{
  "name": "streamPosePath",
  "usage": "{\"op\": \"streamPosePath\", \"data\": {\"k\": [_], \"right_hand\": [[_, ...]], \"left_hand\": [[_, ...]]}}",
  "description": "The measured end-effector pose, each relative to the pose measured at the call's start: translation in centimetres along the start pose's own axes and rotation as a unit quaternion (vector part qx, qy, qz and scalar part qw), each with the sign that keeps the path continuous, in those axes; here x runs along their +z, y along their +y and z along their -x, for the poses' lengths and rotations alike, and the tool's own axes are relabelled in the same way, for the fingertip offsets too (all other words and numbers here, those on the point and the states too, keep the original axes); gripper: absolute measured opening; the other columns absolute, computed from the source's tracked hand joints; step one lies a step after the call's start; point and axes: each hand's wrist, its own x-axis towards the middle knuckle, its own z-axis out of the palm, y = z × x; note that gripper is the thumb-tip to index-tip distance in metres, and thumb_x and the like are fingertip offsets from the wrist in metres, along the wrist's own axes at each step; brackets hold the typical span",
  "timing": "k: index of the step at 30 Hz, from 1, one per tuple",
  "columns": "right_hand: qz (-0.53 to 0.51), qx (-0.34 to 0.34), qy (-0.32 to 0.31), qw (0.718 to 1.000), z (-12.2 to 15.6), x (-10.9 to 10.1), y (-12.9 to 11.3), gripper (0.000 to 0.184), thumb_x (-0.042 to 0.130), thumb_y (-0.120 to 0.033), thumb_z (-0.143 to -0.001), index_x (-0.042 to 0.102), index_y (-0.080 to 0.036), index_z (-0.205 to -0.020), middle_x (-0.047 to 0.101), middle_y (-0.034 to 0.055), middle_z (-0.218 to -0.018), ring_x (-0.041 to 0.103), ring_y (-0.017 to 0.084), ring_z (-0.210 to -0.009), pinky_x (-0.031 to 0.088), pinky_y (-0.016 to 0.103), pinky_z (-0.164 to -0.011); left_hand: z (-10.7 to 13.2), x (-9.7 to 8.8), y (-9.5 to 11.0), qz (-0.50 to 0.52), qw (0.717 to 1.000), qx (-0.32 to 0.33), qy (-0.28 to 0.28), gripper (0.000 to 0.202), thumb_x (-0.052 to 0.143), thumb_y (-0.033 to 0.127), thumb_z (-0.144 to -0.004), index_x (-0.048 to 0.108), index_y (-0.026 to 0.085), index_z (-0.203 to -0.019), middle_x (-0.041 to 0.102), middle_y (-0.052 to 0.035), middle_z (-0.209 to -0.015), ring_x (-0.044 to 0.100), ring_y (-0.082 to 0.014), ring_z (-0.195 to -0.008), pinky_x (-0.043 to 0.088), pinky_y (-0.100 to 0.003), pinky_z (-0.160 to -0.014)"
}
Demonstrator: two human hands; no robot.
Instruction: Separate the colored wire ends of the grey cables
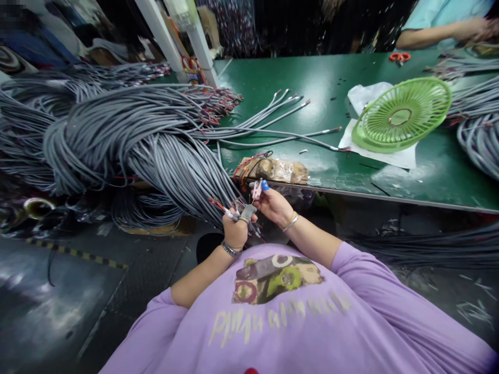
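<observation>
In front of my shirt, my left hand (235, 229) is closed round several grey cables, whose stripped ends (218, 204) show red and dark wires. A flat grey piece (247, 213) sits at my left thumb; it may be a cable sheath. My right hand (276, 206), with a blue cover (265, 185) on one fingertip, pinches a small pinkish-white piece (256, 190). A thin wire seems to run from it down toward my left hand. Beside both hands hangs a large bundle of grey cables (187, 161), draped over the table edge.
A green table (319, 78) carries a taped block with wires (278, 170), loose cable ends, a green fan (401, 117) on white paper, and orange-handled scissors (400, 57). White posts (202, 47) rise at the back. A co-worker's arm (432, 36) reaches in at top right.
</observation>
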Motion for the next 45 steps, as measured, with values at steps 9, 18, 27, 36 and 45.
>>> {"op": "streamPosePath", "data": {"k": [9,18,27,36,45], "right_hand": [[-0.023,0.044,-0.034,0.998,0.7,-0.8,0.4,0.042,0.066,-0.061,-0.079,0.064,-0.019,-0.081,0.063,-0.0005,-0.072,0.054,0.010,-0.062,0.043,0.021,-0.056],[0.000,0.037,-0.024,0.999,1.7,-3.6,-0.7,0.045,0.062,-0.063,-0.081,0.065,-0.019,-0.085,0.065,0.0016,-0.078,0.055,0.010,-0.062,0.044,0.021,-0.055],[0.042,-0.047,0.009,0.998,4.5,-6.1,-3.4,0.031,0.059,-0.051,-0.089,0.065,-0.020,-0.088,0.063,-0.0010,-0.078,0.054,0.008,-0.063,0.044,0.020,-0.057],[0.100,-0.056,-0.001,0.993,6.0,-7.6,-2.2,0.032,0.074,-0.046,-0.077,0.061,-0.019,-0.088,0.063,-0.0038,-0.074,0.054,0.005,-0.057,0.043,0.016,-0.051],[0.473,0.104,-0.226,0.845,2.2,-6.9,4.8,0.029,0.065,-0.041,-0.085,0.065,-0.015,-0.097,0.070,0.0063,-0.089,0.061,0.013,-0.068,0.050,0.024,-0.059]], "left_hand": [[0.3,-0.5,-0.2,-0.020,1.000,0.000,-0.011,0.024,0.069,0.039,-0.075,0.065,0.017,-0.065,0.064,0.0009,-0.052,0.056,-0.0105,-0.042,0.043,-0.022,-0.045],[0.8,-1.9,0.6,-0.015,0.998,0.012,-0.062,0.025,0.073,0.041,-0.076,0.072,0.016,-0.074,0.068,-0.0017,-0.058,0.060,-0.0114,-0.050,0.046,-0.023,-0.050],[0.7,-1.2,2.4,0.095,0.984,0.006,-0.153,0.038,0.081,0.045,-0.069,0.075,0.016,-0.092,0.075,-0.0067,-0.084,0.072,-0.0175,-0.077,0.057,-0.030,-0.076],[1.0,-2.2,3.0,0.136,0.987,0.008,-0.082,0.038,0.077,0.052,-0.070,0.073,0.016,-0.082,0.074,-0.0041,-0.074,0.070,-0.0138,-0.065,0.053,-0.021,-0.057],[0.5,-3.5,2.6,0.124,0.988,-0.025,-0.090,0.033,0.078,0.045,-0.071,0.072,0.015,-0.083,0.074,-0.0041,-0.074,0.070,-0.0131,-0.063,0.050,-0.020,-0.054]]}}
